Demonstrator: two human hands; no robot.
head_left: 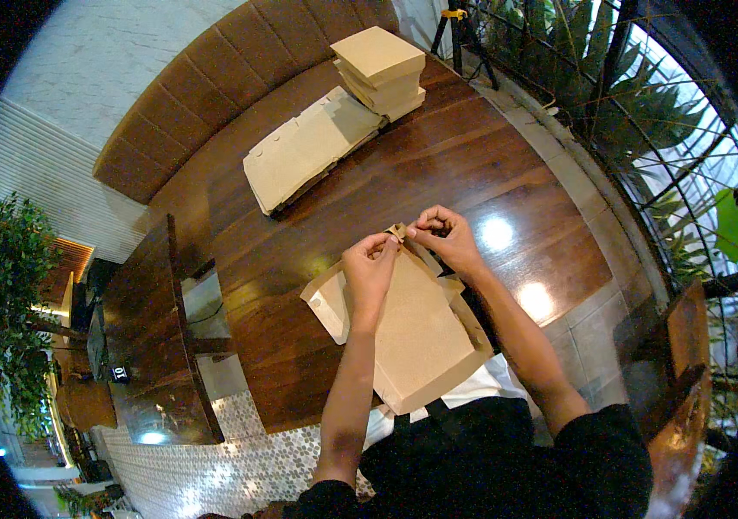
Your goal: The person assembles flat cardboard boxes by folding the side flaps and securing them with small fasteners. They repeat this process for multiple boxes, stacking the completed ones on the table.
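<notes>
On the shiny wooden desk, both hands pinch the far end of an open cardboard box.

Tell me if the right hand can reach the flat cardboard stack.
Probably yes, reaching forward: only tabletop shows between the right hand and the stack, though that hand is busy with the box.
</notes>
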